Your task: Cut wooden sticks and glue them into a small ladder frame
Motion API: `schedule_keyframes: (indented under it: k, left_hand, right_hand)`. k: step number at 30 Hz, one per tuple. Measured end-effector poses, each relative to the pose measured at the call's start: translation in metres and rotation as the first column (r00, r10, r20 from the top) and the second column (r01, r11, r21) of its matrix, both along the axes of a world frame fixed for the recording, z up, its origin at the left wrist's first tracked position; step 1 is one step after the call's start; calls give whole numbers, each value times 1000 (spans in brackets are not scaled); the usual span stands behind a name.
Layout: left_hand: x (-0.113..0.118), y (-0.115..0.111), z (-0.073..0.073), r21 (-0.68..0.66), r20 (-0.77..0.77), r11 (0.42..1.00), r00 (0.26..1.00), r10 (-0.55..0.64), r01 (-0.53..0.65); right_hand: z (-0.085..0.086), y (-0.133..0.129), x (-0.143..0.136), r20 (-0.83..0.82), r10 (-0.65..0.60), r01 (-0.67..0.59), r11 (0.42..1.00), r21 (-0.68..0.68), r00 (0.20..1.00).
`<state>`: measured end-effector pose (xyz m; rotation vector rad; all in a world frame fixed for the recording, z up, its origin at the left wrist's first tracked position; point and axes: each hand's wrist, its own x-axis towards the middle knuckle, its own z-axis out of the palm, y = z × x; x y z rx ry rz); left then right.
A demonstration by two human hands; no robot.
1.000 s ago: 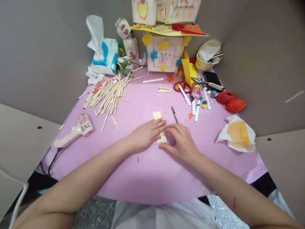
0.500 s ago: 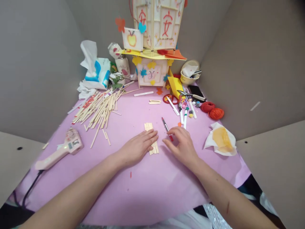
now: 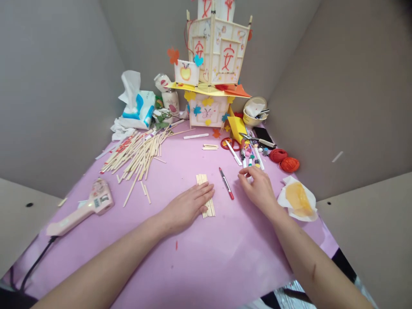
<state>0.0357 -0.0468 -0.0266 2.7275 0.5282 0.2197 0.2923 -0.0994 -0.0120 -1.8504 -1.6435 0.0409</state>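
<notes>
My left hand [image 3: 188,204] lies flat across the row of sticks [image 3: 210,209] on the surface [image 3: 206,262]. My right hand [image 3: 259,186] is curled; I cannot tell whether it pinches anything. Sticks likely light, stiff, snappable: grip outer edges.

Rear left: a blue-and-white tissue pack [image 3: 146,103] has one sheet drawn up; crumpled tissues [image 3: 122,130] lie against its front. Beside it stands a pale bottle [image 3: 171,103] with a printed fruit or vegetable motif. Rear centre: a tiered model building [image 3: 215,73] carries red characters, drawn panels and coloured paper cutouts; its upper part is cut off by the frame. Rear right: a cream tub [image 3: 252,121] contains white tissue and dark-ended items, partly hidden. In front, pliers [image 3: 257,139] lie across a black phone [image 3: 261,131]. Two yarn balls, one red [image 3: 278,155], one orange-red [image 3: 289,164], sit touching.
</notes>
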Motion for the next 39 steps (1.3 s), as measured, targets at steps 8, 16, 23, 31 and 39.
schedule_keyframes:
  k: [8,16,23,31,39]
  left_hand:
    - [-2,-3,5,12,-1,999,1000,30,-30]
    - [-3,-2,3,3,21,1000,999,25,-25]
    - [-4,-2,2,-7,33,1000,999,21,-20]
    - [-6,0,0,-23,131,999,991,26,-24]
    - [-27,-19,17,-73,533,918,763,367,-391]
  right_hand:
    - [4,78,15,383,-171,234,964,-125,908]
    - [-2,115,-7,417,-6,75,986,-149,909]
    - [-9,153,-23,387,139,-66,978,-196,911]
    - [-4,141,-27,361,154,-95,980,-176,920]
    - [12,-14,-52,-6,367,-366,925,-99,930]
